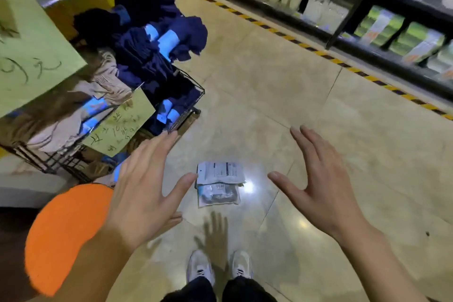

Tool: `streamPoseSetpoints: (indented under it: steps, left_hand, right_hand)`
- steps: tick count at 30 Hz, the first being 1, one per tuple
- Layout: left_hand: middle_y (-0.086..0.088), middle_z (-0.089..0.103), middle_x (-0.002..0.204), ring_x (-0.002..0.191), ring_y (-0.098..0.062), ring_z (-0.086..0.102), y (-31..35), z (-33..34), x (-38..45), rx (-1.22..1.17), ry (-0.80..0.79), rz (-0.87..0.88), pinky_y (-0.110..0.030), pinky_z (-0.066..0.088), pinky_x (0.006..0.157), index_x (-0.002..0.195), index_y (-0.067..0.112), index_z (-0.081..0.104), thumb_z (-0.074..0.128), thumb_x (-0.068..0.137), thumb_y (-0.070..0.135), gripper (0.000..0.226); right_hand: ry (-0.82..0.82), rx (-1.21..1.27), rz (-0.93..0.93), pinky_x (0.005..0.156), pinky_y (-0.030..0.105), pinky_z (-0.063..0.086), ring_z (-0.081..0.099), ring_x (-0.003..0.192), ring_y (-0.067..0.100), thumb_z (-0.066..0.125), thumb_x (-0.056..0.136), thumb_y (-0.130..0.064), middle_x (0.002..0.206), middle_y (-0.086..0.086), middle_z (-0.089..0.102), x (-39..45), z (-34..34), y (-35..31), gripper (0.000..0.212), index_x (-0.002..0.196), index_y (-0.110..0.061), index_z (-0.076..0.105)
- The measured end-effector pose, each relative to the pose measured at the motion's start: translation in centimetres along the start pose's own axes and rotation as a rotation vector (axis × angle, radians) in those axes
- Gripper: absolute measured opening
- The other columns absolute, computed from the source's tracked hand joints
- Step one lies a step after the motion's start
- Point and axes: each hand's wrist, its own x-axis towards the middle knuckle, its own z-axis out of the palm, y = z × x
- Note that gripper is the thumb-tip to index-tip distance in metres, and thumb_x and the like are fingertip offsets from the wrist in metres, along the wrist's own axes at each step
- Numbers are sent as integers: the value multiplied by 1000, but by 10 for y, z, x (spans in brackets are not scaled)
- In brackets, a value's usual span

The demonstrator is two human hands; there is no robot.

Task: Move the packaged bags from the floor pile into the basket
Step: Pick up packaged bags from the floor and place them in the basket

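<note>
Two packaged bags lie stacked on the shiny tile floor just ahead of my shoes: a white labelled one [220,172] on top and a clear one with dark contents [218,195] partly under it. My left hand [142,189] hovers to their left, fingers spread, holding nothing. On the other side my right hand [321,184] is also spread and empty. A black wire basket [188,108] stands to the far left, heaped with dark blue and beige folded clothes.
A green handwritten price sign [120,125] hangs on the basket's front. An orange round object [63,235] sits low at the left. Stocked shelves [367,17] run along the right behind a yellow-black floor stripe [318,52].
</note>
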Motion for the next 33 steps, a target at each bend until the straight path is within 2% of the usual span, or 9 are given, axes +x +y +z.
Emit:
streamPoseSetpoints:
  steps: [8,12,17,22,25,28,30,33]
  left_hand:
    - [-14,50,155,144,-38,44,-153,231,43,99,79,54,-64,37,114,155,17,39,47,96,63,76]
    - [-9,53,151,137,-31,48,-209,334,50,105,107,81,-49,37,111,154,16,42,47,95,63,76]
    - [-3,53,150,136,-27,48,-261,426,53,56,121,82,-47,38,112,155,24,39,38,96,74,77]
    - [-4,54,151,137,-29,52,-293,466,50,127,113,173,-51,42,113,154,23,40,43,100,66,69]
    - [-2,56,147,136,-25,51,-293,461,33,111,190,93,-48,42,114,151,20,47,50,98,59,65]
    - [-1,57,146,135,-23,50,-289,451,18,78,201,-4,-41,40,111,150,21,48,53,95,53,64]
    - [-1,57,146,135,-21,49,-292,448,16,79,197,-21,-34,36,110,150,21,47,53,95,52,63]
    - [0,57,145,135,-23,51,-295,449,16,79,214,-17,-40,39,110,150,23,47,53,95,53,63]
  right_hand:
    - [-9,-60,-101,120,53,32,37,151,34,50,89,-71,163,13,40,35,250,117,89,159,-18,36]
    - [-1,-64,-149,119,53,33,35,150,32,50,89,-72,163,12,40,44,363,163,89,159,-19,35]
    - [8,-57,-214,120,52,31,36,151,32,50,89,-72,164,12,39,54,462,199,89,159,-19,35]
    - [-43,-67,-279,120,53,32,38,149,35,51,89,-70,163,14,40,63,533,220,87,158,-17,37]
    - [-149,-75,-270,120,56,33,40,148,38,48,87,-71,163,16,40,75,568,224,88,157,-18,40]
    - [-263,-108,-244,124,54,26,35,151,38,42,83,-76,166,15,35,93,594,223,94,158,-19,38]
    - [-327,-148,-250,127,50,19,29,155,35,51,86,-74,169,14,29,108,609,219,93,160,-21,33]
    - [-450,-270,-286,128,48,12,17,159,31,61,89,-69,172,13,18,128,634,216,96,164,-26,19]
